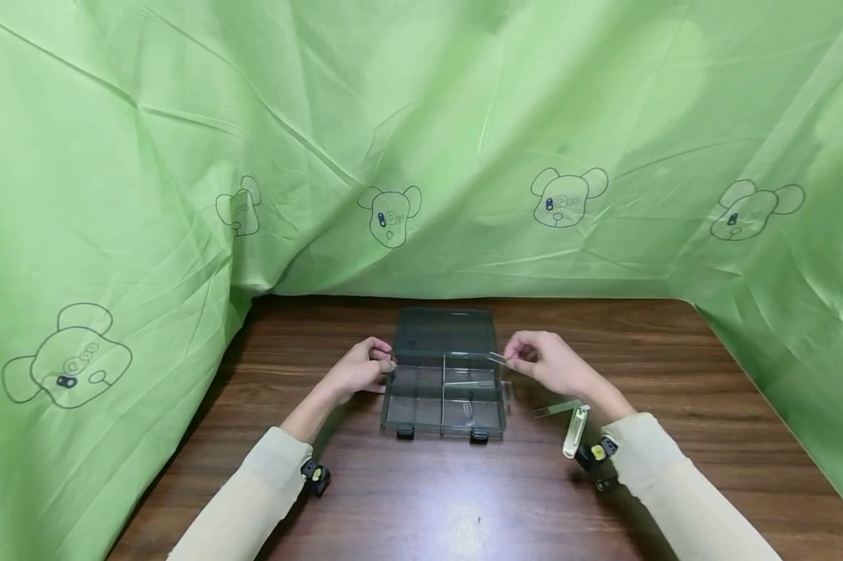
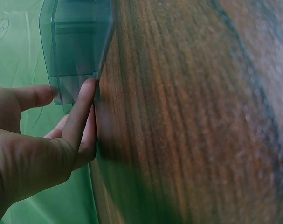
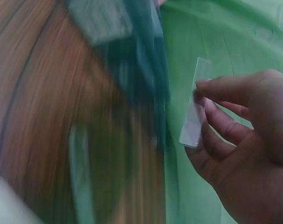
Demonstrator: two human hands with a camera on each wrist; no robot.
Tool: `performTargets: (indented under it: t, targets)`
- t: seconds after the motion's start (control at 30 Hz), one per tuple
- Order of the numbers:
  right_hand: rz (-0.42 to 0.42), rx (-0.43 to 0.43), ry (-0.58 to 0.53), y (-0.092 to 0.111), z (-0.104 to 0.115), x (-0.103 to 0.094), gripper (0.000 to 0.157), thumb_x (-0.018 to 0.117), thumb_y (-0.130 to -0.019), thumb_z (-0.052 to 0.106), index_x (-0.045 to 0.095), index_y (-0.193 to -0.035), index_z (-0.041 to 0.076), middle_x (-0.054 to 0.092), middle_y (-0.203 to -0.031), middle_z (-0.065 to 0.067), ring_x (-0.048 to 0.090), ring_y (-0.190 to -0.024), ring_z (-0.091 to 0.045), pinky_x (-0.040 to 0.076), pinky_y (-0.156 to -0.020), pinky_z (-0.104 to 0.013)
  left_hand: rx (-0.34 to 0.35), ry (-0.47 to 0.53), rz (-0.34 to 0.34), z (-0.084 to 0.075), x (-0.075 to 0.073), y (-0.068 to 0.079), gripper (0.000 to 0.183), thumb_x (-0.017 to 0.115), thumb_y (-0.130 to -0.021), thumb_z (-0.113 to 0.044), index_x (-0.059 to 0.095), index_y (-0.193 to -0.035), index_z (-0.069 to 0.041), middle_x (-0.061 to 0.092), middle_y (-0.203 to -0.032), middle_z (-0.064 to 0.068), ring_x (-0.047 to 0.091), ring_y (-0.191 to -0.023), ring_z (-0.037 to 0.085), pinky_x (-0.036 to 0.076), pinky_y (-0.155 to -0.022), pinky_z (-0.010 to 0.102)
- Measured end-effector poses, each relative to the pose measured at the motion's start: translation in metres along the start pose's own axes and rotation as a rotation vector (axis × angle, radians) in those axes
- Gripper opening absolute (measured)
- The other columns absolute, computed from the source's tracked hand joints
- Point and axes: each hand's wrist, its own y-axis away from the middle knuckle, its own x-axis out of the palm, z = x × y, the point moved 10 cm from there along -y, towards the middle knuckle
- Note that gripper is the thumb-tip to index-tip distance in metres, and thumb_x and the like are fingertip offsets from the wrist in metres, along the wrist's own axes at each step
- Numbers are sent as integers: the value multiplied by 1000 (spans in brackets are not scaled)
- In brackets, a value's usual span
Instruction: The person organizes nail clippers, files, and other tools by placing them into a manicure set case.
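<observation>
A translucent grey compartment box (image 1: 443,393) lies on the table with its lid (image 1: 446,331) laid back. My left hand (image 1: 357,369) pinches the box's left side near the hinge; in the left wrist view, thumb and fingers (image 2: 80,114) stand on either side of its corner. Beyond the opposite side, my right hand (image 1: 544,360) pinches a short clear plastic strip (image 3: 193,109) between thumb and fingertips, held above the table. An upright divider (image 1: 443,405) splits the box lengthwise. Another clear strip (image 1: 469,384) shows in its right half.
Right of the box, another clear strip (image 1: 557,409) lies near a narrow pale object with rounded ends (image 1: 574,432), its kind unclear. A clear piece (image 1: 508,393) shows beside the box's right wall. Green cloth (image 1: 463,234) hangs behind and around the wooden table (image 1: 393,499).
</observation>
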Motion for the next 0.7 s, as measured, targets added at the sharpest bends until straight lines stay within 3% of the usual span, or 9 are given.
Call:
performTargets:
  t: [0.17, 0.37, 0.6, 0.7]
  targets:
    - [-9, -62, 13, -28, 27, 25, 12, 74, -88, 7, 67, -89, 17, 64, -83, 9, 60, -77, -10, 54, -69, -26, 3, 4, 5, 0, 0, 2, 42, 61, -95, -5, 43, -131, 4, 53, -121, 19, 62, -101, 32, 62, -68, 41]
    - [12, -86, 64, -39, 30, 48, 9, 74, -88, 7, 68, -88, 13, 62, -81, 8, 58, -74, -7, 52, -64, -25, 4, 3, 17, 1, 2, -2, 39, 61, -95, -6, 44, -130, 3, 52, -120, 19, 62, -98, 32, 62, -68, 40]
    - [-43, -93, 97, -32, 29, 29, 13, 78, -84, 6, 71, -94, 7, 62, -84, 6, 59, -74, -9, 56, -66, -34, -3, -2, 10, 2, 1, -1, 40, 62, -95, -6, 44, -130, 2, 52, -120, 19, 62, -98, 31, 62, -68, 41]
    - [-33, -92, 162, -22, 24, 16, 12, 78, -83, 5, 71, -92, 8, 61, -82, 7, 58, -72, -8, 55, -65, -31, -6, -1, 9, 2, 0, -1, 40, 61, -95, -5, 44, -130, 3, 52, -121, 19, 62, -97, 30, 62, -69, 40]
